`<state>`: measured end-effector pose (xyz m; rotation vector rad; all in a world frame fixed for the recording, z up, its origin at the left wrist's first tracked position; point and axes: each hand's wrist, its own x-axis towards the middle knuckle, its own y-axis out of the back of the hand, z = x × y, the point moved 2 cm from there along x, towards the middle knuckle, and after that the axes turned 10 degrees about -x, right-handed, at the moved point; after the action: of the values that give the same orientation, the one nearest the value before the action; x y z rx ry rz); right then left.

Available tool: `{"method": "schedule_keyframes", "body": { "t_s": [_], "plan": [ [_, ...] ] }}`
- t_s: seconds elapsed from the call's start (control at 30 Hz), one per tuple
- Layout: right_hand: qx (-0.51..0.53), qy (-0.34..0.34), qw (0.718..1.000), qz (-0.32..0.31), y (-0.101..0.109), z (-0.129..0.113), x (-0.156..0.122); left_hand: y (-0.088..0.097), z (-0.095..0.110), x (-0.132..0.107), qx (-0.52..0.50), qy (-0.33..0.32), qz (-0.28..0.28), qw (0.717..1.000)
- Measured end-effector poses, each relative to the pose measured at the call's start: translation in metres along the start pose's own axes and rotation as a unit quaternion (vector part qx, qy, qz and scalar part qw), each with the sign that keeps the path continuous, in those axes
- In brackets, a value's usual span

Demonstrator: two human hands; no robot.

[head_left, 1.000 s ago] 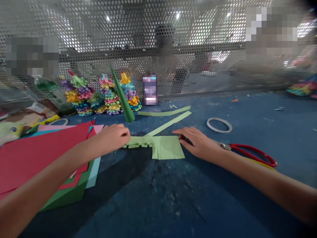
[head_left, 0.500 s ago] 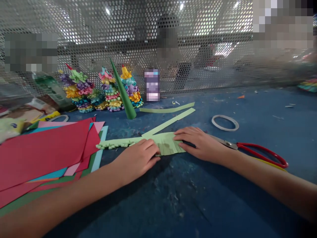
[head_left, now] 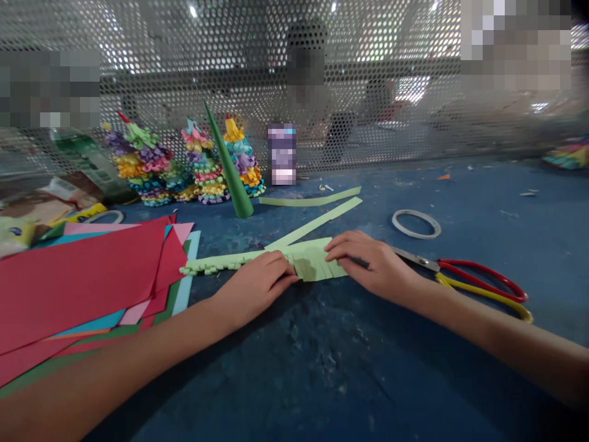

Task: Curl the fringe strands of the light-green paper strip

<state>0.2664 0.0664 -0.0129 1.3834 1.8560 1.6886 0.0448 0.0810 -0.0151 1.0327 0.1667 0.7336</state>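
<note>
Frame centre: fringed green strip (head_left: 313,260), curled leftward, as yet uncurled rightward; beneath left hand (head_left: 258,280) and right hand (head_left: 375,261), with grip closure indiscernible.

Dim light; bright lamps (head_left: 193,11) behind perforated screen (head_left: 221,49); soft shadows beneath forearms (head_left: 156,344); right edge blurred

The blue table (head_left: 322,380) is scuffed and specked. On its left lies a pile of paper (head_left: 87,270), red on top. Near the middle lies a fringed strip (head_left: 315,261), curled along its left part; just beyond it are two plain strips (head_left: 317,221). Farther back stand a green cone (head_left: 236,193) and several ruffled cones (head_left: 209,175). On the right, a white ring (head_left: 421,236) lies flat near scissors (head_left: 435,265) with red and yellow handles.
</note>
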Motion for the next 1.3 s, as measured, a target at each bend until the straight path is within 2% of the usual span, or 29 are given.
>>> {"method": "schedule_keyframes", "body": {
  "t_s": [0.1,0.2,0.33,0.43,0.53,0.63,0.83,1.3],
  "plan": [
    [0.032,0.026,0.999,-0.031,-0.009,-0.029,0.006,0.003,-0.002,0.000,-0.043,0.020,0.028,0.998],
    [0.032,-0.025,0.998,-0.057,-0.019,-0.041,0.017,0.006,-0.002,-0.002,-0.070,0.039,0.057,0.995],
    [0.047,-0.034,0.998,-0.039,-0.024,-0.040,0.030,0.008,-0.001,-0.004,-0.082,0.048,0.075,0.993],
    [0.088,-0.030,0.995,-0.042,-0.026,-0.038,0.034,0.008,0.001,-0.005,-0.077,0.030,0.067,0.994],
    [0.126,-0.048,0.990,-0.032,-0.028,-0.037,0.033,0.007,0.002,-0.005,-0.050,0.024,0.076,0.996],
    [0.136,-0.056,0.989,-0.023,-0.030,-0.038,0.032,0.006,0.001,-0.005,-0.012,0.044,0.085,0.995],
    [0.118,-0.072,0.990,-0.037,-0.032,-0.036,0.031,0.002,0.001,-0.005,0.018,0.036,0.047,0.998],
    [0.053,-0.054,0.996,-0.041,-0.033,-0.041,0.028,-0.001,0.001,-0.004,-0.029,0.043,0.024,0.998]
  ]
}}
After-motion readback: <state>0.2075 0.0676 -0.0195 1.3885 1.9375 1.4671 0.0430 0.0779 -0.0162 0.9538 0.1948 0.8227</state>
